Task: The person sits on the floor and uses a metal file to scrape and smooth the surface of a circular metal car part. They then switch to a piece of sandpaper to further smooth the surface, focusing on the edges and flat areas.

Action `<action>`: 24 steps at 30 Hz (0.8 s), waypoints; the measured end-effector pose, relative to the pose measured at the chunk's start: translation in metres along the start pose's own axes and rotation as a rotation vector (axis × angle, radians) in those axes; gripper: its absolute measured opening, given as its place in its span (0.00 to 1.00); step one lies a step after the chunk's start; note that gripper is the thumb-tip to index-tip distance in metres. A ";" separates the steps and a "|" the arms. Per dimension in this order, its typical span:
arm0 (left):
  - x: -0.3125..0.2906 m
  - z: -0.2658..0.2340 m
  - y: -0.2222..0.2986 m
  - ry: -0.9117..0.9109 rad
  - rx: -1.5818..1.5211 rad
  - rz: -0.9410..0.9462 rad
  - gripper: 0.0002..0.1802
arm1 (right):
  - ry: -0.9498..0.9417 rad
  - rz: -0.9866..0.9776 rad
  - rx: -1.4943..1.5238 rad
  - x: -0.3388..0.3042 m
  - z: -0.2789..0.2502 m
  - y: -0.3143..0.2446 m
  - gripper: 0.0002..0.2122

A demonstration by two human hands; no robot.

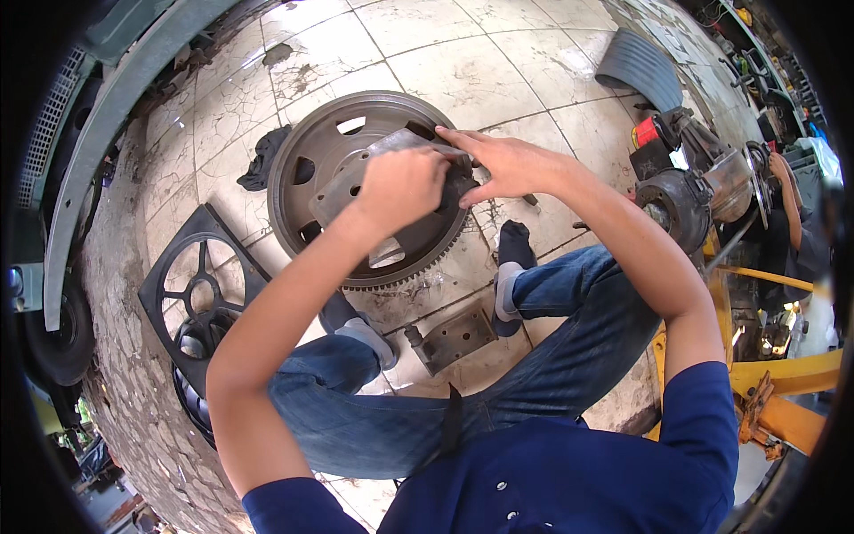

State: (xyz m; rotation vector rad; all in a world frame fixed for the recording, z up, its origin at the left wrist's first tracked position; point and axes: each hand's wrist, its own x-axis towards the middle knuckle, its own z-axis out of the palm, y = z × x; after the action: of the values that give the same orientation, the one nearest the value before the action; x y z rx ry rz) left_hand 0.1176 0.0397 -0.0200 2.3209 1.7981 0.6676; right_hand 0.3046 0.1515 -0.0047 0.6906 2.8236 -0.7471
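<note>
A large round flywheel (286, 200) with a toothed edge lies on the tiled floor in front of me. On top of it is a grey metal part (398, 141) with a flat upper face and a darker right side. My left hand (405, 189) is closed in a fist at this part's near side; whatever its fingers hold is hidden. From the right, my right hand (511, 167) spans the part's dark right end, thumb on the near side and forefinger on the far side. Between my feet lies a rectangular metal block (456, 340) with holes.
A black square fan shroud (169, 267) lies at left, and a crumpled black cloth (265, 158) is beside the flywheel. At right stand a greasy round housing (676, 209) and a yellow metal frame (787, 374). Another person's arm (789, 200) shows at far right.
</note>
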 end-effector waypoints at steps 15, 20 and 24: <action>-0.008 0.015 -0.010 0.048 0.102 0.069 0.11 | 0.051 -0.028 -0.012 -0.002 0.010 0.000 0.51; -0.001 0.002 -0.013 -0.073 0.038 0.005 0.12 | 0.054 -0.001 -0.043 0.001 0.009 -0.004 0.52; 0.002 0.003 0.001 -0.096 -0.009 -0.030 0.12 | 0.032 0.016 -0.026 0.001 0.008 -0.005 0.51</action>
State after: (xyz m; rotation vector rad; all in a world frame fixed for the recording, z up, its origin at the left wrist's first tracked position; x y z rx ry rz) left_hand 0.1202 0.0416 -0.0223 2.2741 1.7801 0.5494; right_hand 0.3019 0.1441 -0.0093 0.7269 2.8476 -0.7017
